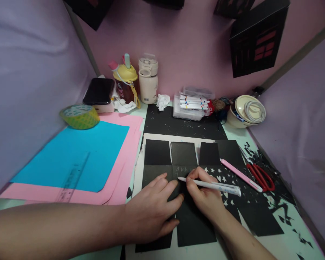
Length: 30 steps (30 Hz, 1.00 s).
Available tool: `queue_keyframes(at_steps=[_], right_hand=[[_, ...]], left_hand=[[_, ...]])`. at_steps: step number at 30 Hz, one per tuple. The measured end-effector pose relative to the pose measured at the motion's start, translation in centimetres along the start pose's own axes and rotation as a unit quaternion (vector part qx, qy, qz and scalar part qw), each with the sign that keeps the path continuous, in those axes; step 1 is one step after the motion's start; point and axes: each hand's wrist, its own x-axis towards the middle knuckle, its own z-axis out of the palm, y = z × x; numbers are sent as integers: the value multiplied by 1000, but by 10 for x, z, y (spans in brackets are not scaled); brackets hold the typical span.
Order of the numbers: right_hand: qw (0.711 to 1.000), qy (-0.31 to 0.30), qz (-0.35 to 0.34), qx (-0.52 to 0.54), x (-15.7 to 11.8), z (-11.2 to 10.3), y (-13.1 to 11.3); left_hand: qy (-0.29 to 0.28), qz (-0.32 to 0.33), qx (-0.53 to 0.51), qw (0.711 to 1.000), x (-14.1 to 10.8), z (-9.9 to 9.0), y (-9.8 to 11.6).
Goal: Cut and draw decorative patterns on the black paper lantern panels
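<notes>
- While my right hand [206, 193] pinches the white pen [219, 186] near its tip, my left hand [154, 207] lies unclenched across the black card [196, 231]
- The card rests on a white sheet [137, 184] over the bench [235, 135], with white stars [212, 170] and hearts [219, 178] beyond my right hand
- I judge the card light and fairly stiff, its flaps liable to bend, so I'd steady it across the broad middle
- The pen should feel light and smooth, best held low on the barrel
</notes>
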Motion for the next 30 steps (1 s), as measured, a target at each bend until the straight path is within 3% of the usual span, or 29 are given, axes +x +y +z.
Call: queue_keyframes(at_steps=[30], right_hand=[[1000,-5,-1,-12,1,0,-2]], left_hand=[[10,4,-2,1000,1,0,-1]])
